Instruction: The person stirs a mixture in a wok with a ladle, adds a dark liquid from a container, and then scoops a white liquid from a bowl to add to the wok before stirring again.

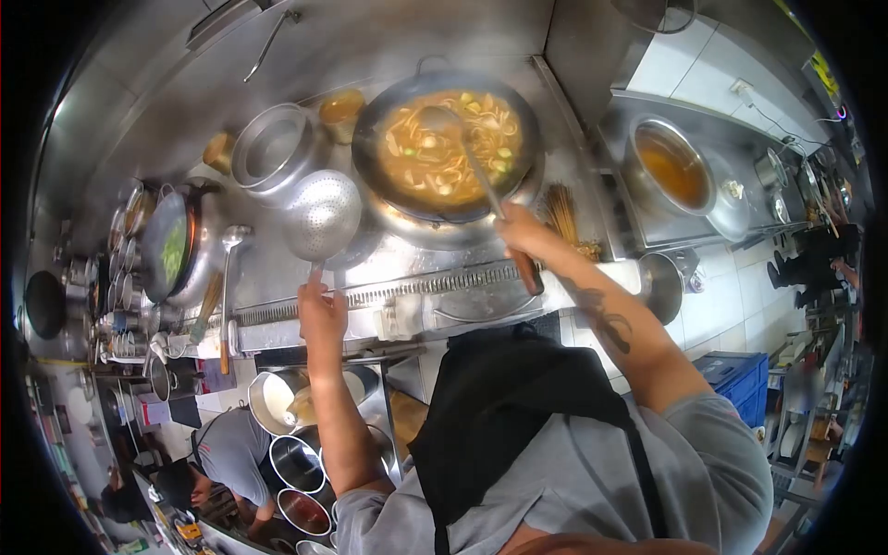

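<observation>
My right hand (520,229) is closed round the handle of a long ladle (474,166), whose bowl dips into the stew. That stew of noodles and green and pale pieces in orange-brown broth (407,176) fills a large black wok (367,162) on the range. My left hand (322,312) is wrapped round the handle of a perforated metal skimmer (322,215). The skimmer's round head is above the steel counter, left of the wok, beside a metal pot (242,165). A bamboo brush (561,211) stands right of the wok, near my right forearm.
At the right stands a pot of amber liquid (671,166). A second wok with greens (171,245) is at the left, and another ladle (228,277) lies nearby. Below left, a co-worker (240,453) bends beside several containers. A blue crate (735,379) sits on the right.
</observation>
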Available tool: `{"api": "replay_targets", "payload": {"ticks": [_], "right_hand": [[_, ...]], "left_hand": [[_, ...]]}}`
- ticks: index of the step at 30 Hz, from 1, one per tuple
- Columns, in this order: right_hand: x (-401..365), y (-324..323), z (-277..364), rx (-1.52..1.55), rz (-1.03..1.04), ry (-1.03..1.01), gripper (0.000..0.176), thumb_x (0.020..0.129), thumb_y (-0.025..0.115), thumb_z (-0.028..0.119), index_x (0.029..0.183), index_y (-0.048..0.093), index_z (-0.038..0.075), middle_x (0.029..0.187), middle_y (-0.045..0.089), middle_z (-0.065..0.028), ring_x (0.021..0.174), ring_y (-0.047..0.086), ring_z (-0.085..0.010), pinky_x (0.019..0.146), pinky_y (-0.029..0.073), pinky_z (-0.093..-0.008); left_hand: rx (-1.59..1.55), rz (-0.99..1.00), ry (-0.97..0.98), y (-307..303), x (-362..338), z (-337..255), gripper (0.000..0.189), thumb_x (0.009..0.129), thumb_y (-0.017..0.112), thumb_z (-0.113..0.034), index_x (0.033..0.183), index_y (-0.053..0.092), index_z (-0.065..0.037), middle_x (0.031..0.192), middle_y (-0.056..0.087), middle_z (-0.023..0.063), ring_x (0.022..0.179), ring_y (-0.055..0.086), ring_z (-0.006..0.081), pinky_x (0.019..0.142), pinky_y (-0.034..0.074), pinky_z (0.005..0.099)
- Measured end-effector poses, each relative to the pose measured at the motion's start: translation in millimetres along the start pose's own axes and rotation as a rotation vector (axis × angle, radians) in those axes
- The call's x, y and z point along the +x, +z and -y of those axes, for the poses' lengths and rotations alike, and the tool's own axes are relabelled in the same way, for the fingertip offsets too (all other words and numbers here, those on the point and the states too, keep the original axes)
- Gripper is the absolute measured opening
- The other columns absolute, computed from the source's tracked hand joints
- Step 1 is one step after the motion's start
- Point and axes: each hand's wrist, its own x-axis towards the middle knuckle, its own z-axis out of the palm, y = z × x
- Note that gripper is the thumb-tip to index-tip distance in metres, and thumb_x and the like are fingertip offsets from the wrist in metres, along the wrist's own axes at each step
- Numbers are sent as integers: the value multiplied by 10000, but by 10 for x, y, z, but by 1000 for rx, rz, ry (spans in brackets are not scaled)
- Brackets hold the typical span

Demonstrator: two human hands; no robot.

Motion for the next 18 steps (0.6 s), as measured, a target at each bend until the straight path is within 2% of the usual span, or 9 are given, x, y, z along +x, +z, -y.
{"api": "replay_targets", "payload": {"ticks": [2, 3, 4, 6, 9, 12, 15, 18], "right_hand": [[37, -15, -236, 519, 203, 48, 177, 929, 568, 181, 1003, 527, 26, 663, 523, -6, 455, 479, -136, 420, 441, -313], [-145, -204, -101, 509, 170, 221, 211, 912, 609, 211, 993, 526, 36, 655, 514, 1, 462, 476, -124, 406, 421, -300], [-205, -406, -135, 550, 158, 253, 239, 899, 624, 202, 1059, 545, 42, 641, 508, 8, 452, 461, -105, 394, 403, -292], [-119, -720, -248, 114, 128, 169, 460, 910, 576, 151, 1345, 455, 66, 716, 561, -40, 510, 532, -127, 445, 459, -310], [-136, -877, -156, -478, -173, -147, 458, 890, 564, 116, 1320, 456, 4, 789, 616, -106, 597, 603, -194, 563, 516, -340], [150, -846, -137, -862, -459, -295, 436, 880, 549, 97, 1281, 452, -45, 859, 647, -167, 662, 634, -253, 648, 530, -337], [592, -502, -178, -710, -415, -157, 301, 894, 531, 103, 1160, 509, -37, 807, 635, -133, 643, 624, -211, 593, 520, -337], [456, -232, -153, 266, 8, 115, 220, 893, 572, 144, 1051, 528, -3, 749, 607, -71, 563, 581, -165, 517, 508, -340]], "left_hand": [[-2, 6, 5, 31, 5, 19, 456, 770, 663, -28, 1214, 561, -4, 936, 564, 140, 651, 588, 201, 617, 495, 327], [-5, 12, 11, 50, 0, 34, 450, 773, 660, -25, 1212, 562, -2, 936, 565, 140, 651, 586, 198, 618, 494, 323], [-9, 20, 17, 70, -17, 43, 445, 777, 658, -22, 1211, 562, 0, 935, 565, 139, 651, 584, 195, 619, 494, 320], [-77, 22, -19, 61, -58, 45, 440, 777, 656, -14, 1207, 564, 3, 933, 566, 136, 660, 582, 189, 623, 495, 312], [-90, 3, -9, -31, -93, 57, 435, 779, 658, -39, 1204, 571, -5, 928, 566, 136, 675, 591, 199, 638, 503, 320], [-66, -1, 11, -52, -124, 1, 431, 783, 654, -52, 1202, 571, 2, 931, 564, 141, 704, 597, 220, 646, 507, 322], [1, 25, 12, 10, -171, -18, 425, 781, 651, -52, 1193, 571, 19, 911, 566, 141, 721, 591, 240, 650, 504, 331], [-26, 10, 10, 97, -219, -83, 426, 772, 659, -65, 1180, 577, 26, 877, 579, 133, 705, 583, 243, 657, 496, 351]]}}
